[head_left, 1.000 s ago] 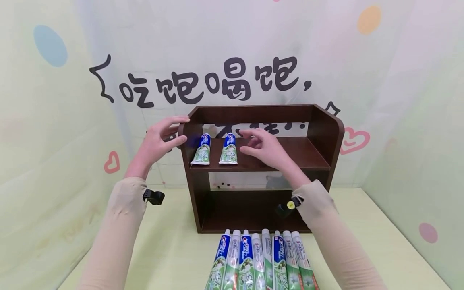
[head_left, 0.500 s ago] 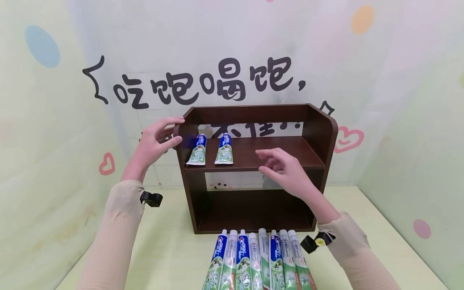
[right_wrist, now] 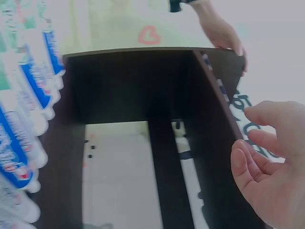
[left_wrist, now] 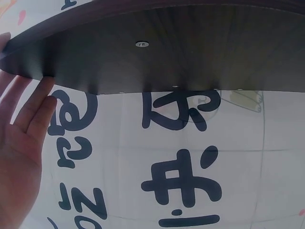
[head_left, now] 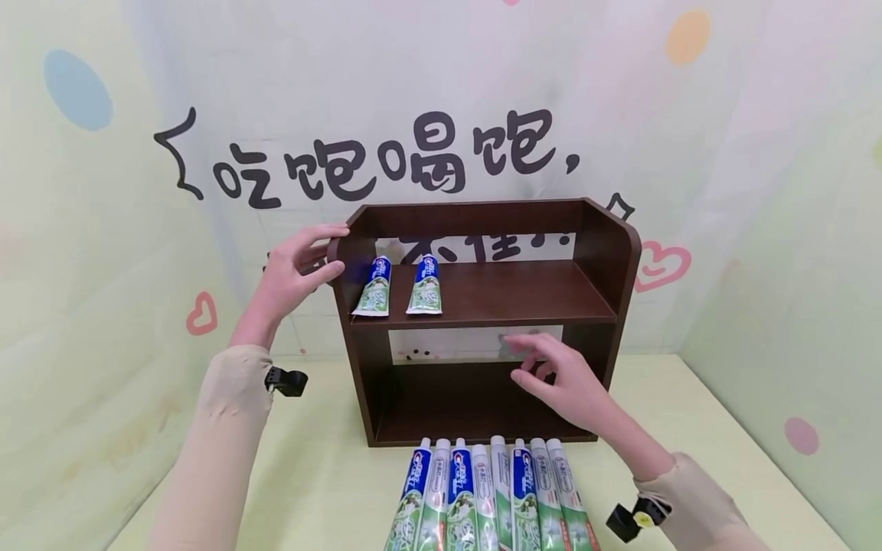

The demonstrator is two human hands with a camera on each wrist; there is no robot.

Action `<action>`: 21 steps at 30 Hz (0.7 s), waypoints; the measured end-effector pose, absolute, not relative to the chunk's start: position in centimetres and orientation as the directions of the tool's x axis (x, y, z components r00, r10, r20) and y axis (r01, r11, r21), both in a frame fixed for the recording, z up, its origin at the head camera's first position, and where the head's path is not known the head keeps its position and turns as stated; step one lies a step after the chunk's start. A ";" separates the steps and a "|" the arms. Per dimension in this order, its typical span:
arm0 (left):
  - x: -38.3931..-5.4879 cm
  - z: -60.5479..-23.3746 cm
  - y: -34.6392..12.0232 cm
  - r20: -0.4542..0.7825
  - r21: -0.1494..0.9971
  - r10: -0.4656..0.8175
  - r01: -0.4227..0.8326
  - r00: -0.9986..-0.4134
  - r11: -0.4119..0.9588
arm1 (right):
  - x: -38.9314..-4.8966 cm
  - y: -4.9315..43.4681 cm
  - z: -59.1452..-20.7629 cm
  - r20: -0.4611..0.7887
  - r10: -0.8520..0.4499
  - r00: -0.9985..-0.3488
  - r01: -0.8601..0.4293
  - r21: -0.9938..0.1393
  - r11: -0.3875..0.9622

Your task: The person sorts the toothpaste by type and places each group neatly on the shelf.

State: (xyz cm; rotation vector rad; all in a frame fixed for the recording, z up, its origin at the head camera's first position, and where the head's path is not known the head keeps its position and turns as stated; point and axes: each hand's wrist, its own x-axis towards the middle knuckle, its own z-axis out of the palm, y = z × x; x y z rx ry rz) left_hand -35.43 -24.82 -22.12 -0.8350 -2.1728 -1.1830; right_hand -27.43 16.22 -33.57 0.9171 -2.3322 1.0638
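A dark brown two-tier shelf (head_left: pixel 482 317) stands on the table, with two toothpaste tubes, a left one (head_left: pixel 373 287) and a right one (head_left: pixel 425 285), lying on the left of its upper tier. My left hand (head_left: pixel 285 272) holds the top corner of its left side panel (left_wrist: pixel 157 52), thumb and fingers at the panel's edges. With fingers loosely bent and holding nothing, my right hand (head_left: pixel 561 379) hangs in front of the lower compartment. Below it, several toothpaste tubes (head_left: pixel 482 497) lie side by side, caps toward the shelf, some blue and green, others silver and green.
Pale yellow-green tabletop (head_left: pixel 717 451) extends around the shelf. A printed curtain (head_left: pixel 441 84) with black lettering, hearts and coloured dots hangs behind and at the sides. The lower tier (head_left: pixel 468 398) has an open front and a gap at the back.
My right hand has moved away from the right tube on the upper tier, down and to the right. My left hand keeps its place on the shelf's side panel.
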 end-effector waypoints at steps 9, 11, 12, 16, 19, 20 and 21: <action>-35.2 -22.3 -24.8 0.656 0.555 0.288 0.704 -0.698 0.443 | -26.1 17.5 -36.6 0.585 -0.306 -0.751 -0.648 -0.565 0.511; -35.4 -22.2 -24.7 0.659 0.549 0.293 0.709 -0.693 0.442 | -25.8 17.6 -37.0 0.572 -0.294 -0.766 -0.633 -0.591 0.500; -35.5 -22.2 -24.7 0.661 0.545 0.294 0.711 -0.691 0.445 | -25.7 17.6 -37.2 0.566 -0.290 -0.772 -0.627 -0.601 0.495; -35.4 -21.9 -24.7 0.659 0.543 0.293 0.707 -0.693 0.453 | -25.4 17.5 -38.0 0.554 -0.282 -0.783 -0.615 -0.619 0.488; -35.1 -21.7 -24.9 0.647 0.553 0.286 0.694 -0.706 0.461 | -25.3 17.2 -38.9 0.545 -0.278 -0.791 -0.606 -0.636 0.478; -35.0 -21.7 -24.9 0.644 0.557 0.283 0.689 -0.711 0.464 | -25.3 17.0 -39.2 0.538 -0.278 -0.796 -0.601 -0.643 0.475; -35.0 -21.8 -25.0 0.642 0.557 0.281 0.686 -0.713 0.468 | -25.2 16.9 -39.5 0.529 -0.281 -0.801 -0.595 -0.651 0.471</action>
